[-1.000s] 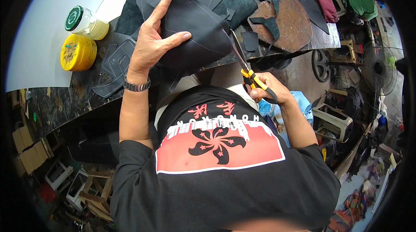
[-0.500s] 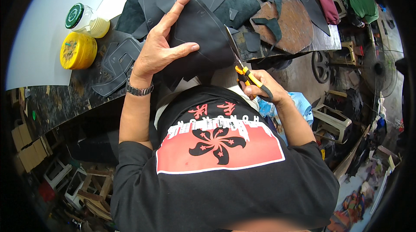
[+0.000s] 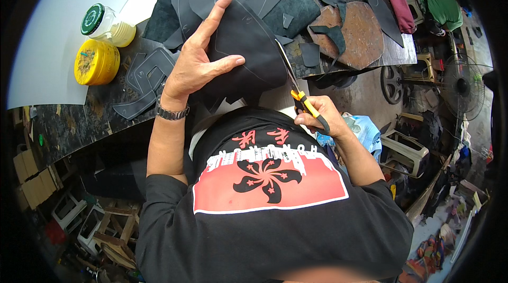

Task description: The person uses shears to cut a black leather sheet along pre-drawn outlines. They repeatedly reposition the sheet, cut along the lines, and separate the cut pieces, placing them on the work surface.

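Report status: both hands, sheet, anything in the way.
Left hand spread on black sheet. Right hand gripping scissors, blades at sheet's right edge. Sheet bears pale outlines. Loose scrap right of blades, not touching.

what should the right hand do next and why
Probably a short snip with the scissors at the right edge of the black sheet: the right hand holds them with the blades at that edge, while the left hand rests spread on the sheet, seemingly steadying it.

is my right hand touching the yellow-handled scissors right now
Touching: the head view shows your right hand wrapped around the handle end of the scissors.
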Demonstrator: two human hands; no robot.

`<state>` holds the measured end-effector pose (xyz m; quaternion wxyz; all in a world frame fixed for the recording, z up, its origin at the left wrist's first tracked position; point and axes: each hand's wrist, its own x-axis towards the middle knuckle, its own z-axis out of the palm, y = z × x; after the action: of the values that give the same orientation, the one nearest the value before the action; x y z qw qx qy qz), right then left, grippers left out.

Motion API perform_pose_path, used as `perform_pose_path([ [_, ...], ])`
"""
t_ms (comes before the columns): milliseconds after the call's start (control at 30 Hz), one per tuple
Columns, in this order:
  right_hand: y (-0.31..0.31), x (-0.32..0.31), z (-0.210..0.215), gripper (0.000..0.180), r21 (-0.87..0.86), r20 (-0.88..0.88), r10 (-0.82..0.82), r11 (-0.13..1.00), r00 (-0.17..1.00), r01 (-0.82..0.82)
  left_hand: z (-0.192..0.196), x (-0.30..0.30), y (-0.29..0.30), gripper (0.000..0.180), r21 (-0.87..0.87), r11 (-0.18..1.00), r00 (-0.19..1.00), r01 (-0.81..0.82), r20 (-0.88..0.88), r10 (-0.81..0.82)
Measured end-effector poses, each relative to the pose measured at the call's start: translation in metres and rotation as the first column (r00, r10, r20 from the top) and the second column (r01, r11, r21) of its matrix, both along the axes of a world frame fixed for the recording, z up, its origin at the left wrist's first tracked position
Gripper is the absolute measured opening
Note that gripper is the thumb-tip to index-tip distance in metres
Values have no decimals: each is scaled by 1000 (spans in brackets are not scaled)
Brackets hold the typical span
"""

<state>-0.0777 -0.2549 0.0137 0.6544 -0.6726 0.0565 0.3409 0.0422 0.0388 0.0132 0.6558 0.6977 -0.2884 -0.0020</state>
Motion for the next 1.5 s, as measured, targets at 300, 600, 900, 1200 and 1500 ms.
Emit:
perform_pose_path([
  [300, -1, 11, 8, 30, -21, -40, 78, 997, 996, -79, 1, -1, 1, 94, -40, 998, 998, 56, -27, -57],
  [600, 7, 11, 7, 32, -27, 1, 8, 1000, 1000, -7, 2, -6, -1, 94, -5, 998, 998, 60, -7, -60],
  [900, 7, 7, 10, 30, -99, 12, 21, 995, 1000, -20, 2, -4, -1, 95, 15, 997, 998, 70, 6, -70],
  [1200, 12, 18, 16, 31, -46, -33, 23, 999, 999, -24, 5, -8, -1, 94, -7, 993, 992, 120, -28, -120],
  [1500, 18, 20, 17, 31, -90, 5, 50, 995, 999, -49, 8, -11, 0, 93, 26, 988, 988, 151, -27, -150],
])
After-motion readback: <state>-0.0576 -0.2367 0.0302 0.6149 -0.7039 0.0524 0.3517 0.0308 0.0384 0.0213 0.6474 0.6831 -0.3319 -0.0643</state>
